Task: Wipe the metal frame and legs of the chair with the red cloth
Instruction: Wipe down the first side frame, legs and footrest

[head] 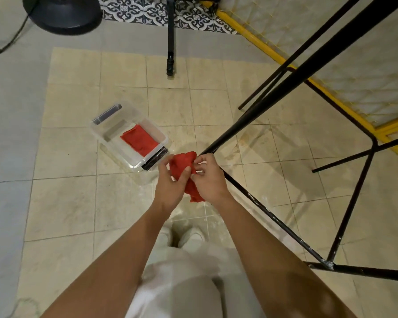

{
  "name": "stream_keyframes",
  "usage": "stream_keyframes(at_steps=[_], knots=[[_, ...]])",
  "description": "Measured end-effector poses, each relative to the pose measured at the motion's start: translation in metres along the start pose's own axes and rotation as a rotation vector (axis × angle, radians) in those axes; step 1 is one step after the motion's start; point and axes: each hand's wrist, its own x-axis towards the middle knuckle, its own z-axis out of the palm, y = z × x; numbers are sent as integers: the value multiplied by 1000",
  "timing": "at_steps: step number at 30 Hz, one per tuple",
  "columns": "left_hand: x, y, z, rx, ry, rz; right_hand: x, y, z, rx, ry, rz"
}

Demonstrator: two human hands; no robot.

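Both the left hand (pixel 170 182) and right hand (pixel 210 177) grip the bunched cloth (pixel 184 166) between them. A black chair leg (pixel 274 104) ends just beyond the right hand

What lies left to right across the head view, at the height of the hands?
First the clear plastic bin → left hand → red cloth, pinched by both hands → right hand → black chair frame leg.

Clear plastic bin (pixel 124 154) sits on the tiled floor (pixel 67 203).
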Motion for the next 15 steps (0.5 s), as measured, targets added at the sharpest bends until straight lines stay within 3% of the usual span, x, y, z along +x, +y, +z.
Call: stream_keyframes(at_steps=[3,8,11,15], knots=[[9,-12,2,-32,-56,-50,3,4,-1,83,-60,56],[28,-27,8,-35,-13,-128,10,17,-5,113,-123,223],[34,-28,12,-79,32,-83,15,28,-5,7,-110,262],[43,-28,21,9,-46,78,26,34,-3,34,-83,311]])
